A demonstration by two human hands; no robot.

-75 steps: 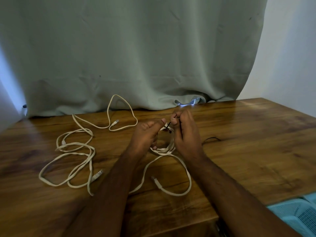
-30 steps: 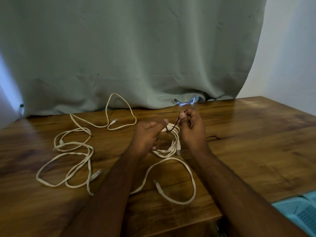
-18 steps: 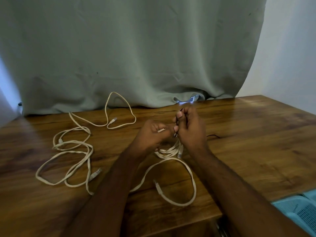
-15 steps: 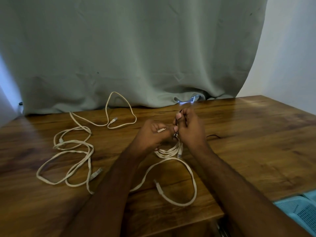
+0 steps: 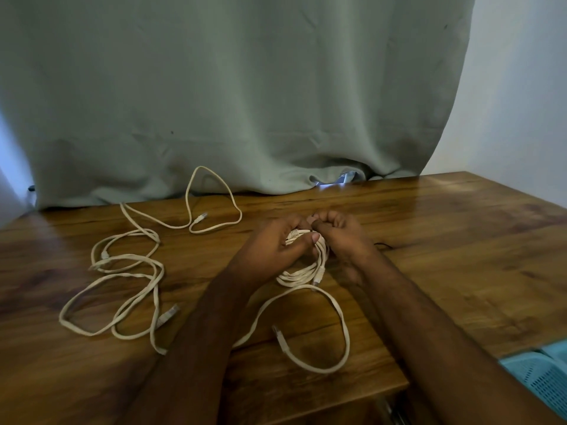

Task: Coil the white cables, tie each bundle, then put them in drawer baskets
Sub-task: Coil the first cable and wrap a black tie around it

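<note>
A small coil of white cable (image 5: 306,271) sits upright at the middle of the wooden table (image 5: 445,256). My left hand (image 5: 273,246) grips the coil's top, thumb across the strands. My right hand (image 5: 343,237) is curled against the same spot, fingertips pinched together at the coil's top; the dark tie is hidden between the fingers. A loose tail of white cable (image 5: 322,348) with a plug loops toward the front edge. A second white cable (image 5: 122,286) lies uncoiled on the left.
A grey-green curtain (image 5: 245,102) hangs along the table's back edge. A light blue plastic basket (image 5: 540,378) shows at the lower right, below the table edge. A thin dark wire (image 5: 383,245) lies just right of my right hand.
My hands have closed together over the top of the coil. The dark tie that stood up between my right fingers is now hidden inside them.
</note>
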